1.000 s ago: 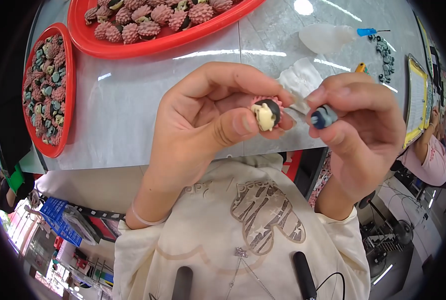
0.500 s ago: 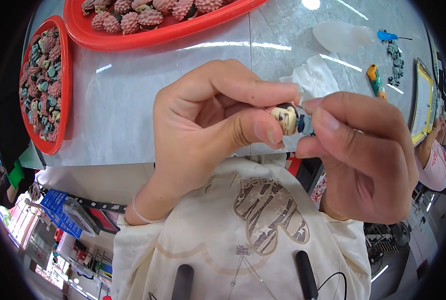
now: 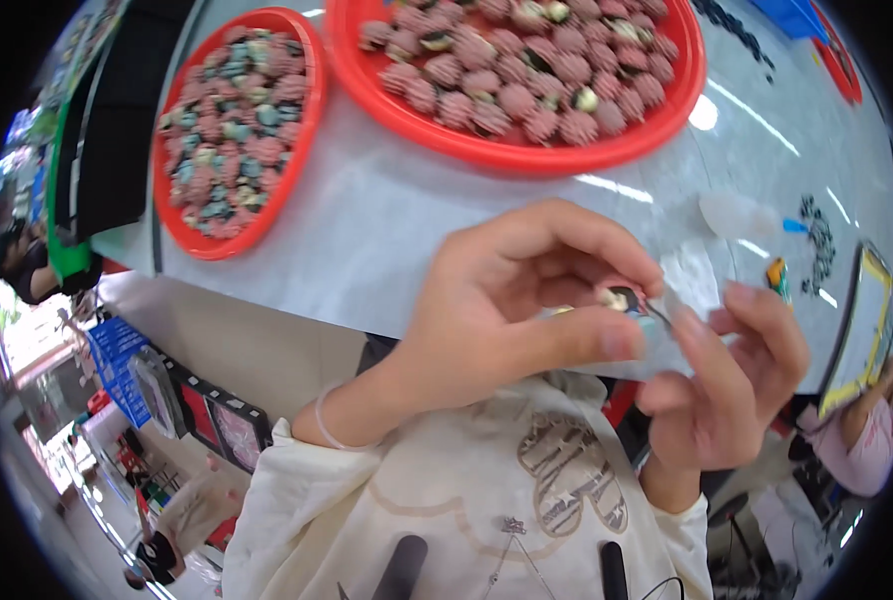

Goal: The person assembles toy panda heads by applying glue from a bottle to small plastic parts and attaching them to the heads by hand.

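My left hand (image 3: 507,300) pinches a small figurine (image 3: 621,298) between thumb and fingertips. A pale face and dark and pink parts show on it; the rest is behind the thumb. Close by on the right, my right hand (image 3: 727,385) has its fingers bent and spread apart, with one fingertip close to the figurine's end. A thin dark sliver shows between them, too blurred to name or to tell whether the fingertip touches it. Behind my right hand lies a crumpled white tissue (image 3: 691,272).
A big red tray (image 3: 447,150) holds pink ridged figurine parts. Left of it, another red tray (image 3: 312,130) holds pink and grey-blue ones. Rightward are a white translucent bottle (image 3: 737,215), a yellow-and-green tool (image 3: 778,275), small dark pieces (image 3: 819,250) and a yellow-edged board (image 3: 860,335) near another person's arm.
The view has shifted, bringing more of both trays in. My right fingers, pinched at the figurine's lower end before, have spread apart; my left hand has kept its hold.
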`<state>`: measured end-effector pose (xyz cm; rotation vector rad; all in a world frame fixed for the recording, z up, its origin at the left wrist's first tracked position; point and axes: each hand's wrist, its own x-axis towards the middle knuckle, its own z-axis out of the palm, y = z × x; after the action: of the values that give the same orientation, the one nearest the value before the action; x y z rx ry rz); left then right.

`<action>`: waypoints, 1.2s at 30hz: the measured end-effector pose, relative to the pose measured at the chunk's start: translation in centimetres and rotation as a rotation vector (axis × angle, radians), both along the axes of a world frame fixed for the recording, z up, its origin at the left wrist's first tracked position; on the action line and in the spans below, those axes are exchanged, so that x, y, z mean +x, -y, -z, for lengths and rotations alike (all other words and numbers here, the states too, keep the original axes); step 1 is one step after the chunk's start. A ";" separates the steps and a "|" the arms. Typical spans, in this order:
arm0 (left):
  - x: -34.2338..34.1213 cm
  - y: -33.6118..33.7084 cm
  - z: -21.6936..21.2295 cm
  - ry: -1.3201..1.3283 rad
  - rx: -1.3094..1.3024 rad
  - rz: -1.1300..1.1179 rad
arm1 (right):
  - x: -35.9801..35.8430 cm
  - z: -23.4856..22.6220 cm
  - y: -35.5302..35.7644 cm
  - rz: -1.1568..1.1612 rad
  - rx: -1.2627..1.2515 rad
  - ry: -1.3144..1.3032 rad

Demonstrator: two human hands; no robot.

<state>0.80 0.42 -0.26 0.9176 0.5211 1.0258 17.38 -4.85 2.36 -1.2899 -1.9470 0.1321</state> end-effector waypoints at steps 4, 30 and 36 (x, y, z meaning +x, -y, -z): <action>-7.3 -3.4 -2.2 -0.550 0.620 -0.431 | 1.9 0.5 0.6 0.035 0.037 -0.172; -5.9 -11.2 -3.2 -1.339 0.862 0.002 | 5.9 1.7 -1.7 0.332 -0.133 -0.449; -4.7 -6.9 -3.3 -0.753 0.555 -0.243 | 4.6 2.5 -3.5 0.229 -0.391 -0.333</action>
<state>-3.90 7.31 3.00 1.7925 1.0170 1.0429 21.96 -1.35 -0.15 -1.6148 -1.5231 0.5971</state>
